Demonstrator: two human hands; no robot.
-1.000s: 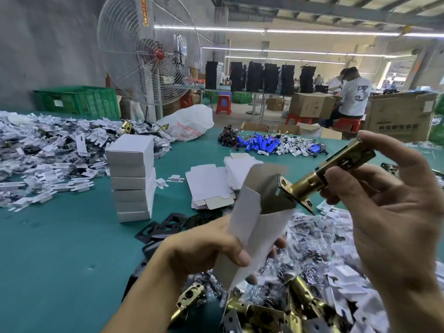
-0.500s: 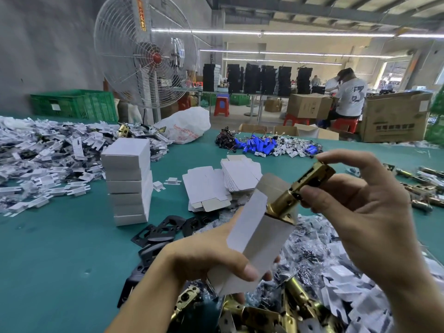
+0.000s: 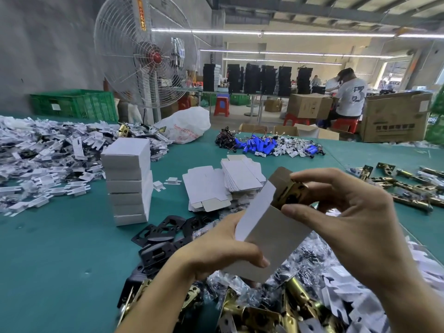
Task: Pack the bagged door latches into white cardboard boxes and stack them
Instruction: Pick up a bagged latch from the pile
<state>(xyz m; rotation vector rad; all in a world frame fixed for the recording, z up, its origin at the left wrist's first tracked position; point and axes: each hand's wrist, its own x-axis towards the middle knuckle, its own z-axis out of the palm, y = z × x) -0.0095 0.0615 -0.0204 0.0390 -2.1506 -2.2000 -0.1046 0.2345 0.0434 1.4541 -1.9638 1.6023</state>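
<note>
My left hand [image 3: 216, 251] grips a white cardboard box [image 3: 269, 227] held tilted, its open end up and to the right. A brass door latch [image 3: 289, 194] sits almost wholly inside that opening, only its end plate showing. My right hand [image 3: 348, 212] pinches the latch's end between thumb and fingers at the box mouth. A stack of closed white boxes [image 3: 128, 179] stands on the green table to the left. Flat unfolded boxes [image 3: 223, 183] lie in piles behind my hands.
More brass latches [image 3: 264, 313] and small bagged parts [image 3: 336, 272] are heaped at the near edge, with black strike plates [image 3: 161, 236] to their left. Loose latches [image 3: 408, 188] lie at the right. White paper inserts [image 3: 43, 159] cover the far left; a fan [image 3: 146, 51] stands behind.
The latch has slid from outside the box mouth down into the box, my right hand following it. The box has dropped slightly lower in my left hand.
</note>
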